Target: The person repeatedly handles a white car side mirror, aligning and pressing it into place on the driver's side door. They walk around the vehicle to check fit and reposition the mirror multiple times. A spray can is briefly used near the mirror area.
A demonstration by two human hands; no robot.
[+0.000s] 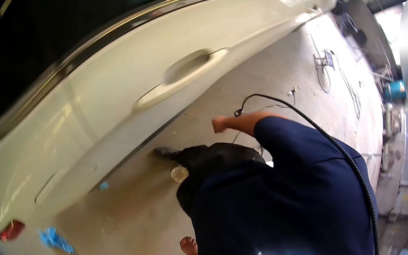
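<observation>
My right hand [220,124] is held out in front of my body, its fingers curled into a fist with nothing visible in it. Beside that wrist is the looped end of a black cord [291,108], which runs back over my navy sleeve. Lower in the picture hangs my left hand [188,246], fingers curled in and apparently bare. Both hands are apart from the pale car [117,88]. Its door handle [183,77] is the car part closest to my right hand.
On the floor lie a crumpled blue cloth [56,240] and a small blue scrap [104,186]. A round tan piece [179,174] shows beside my dark trousers. Cables and a small metal stand [324,60] are on the floor at the right; a teal machine [394,91] stands beyond.
</observation>
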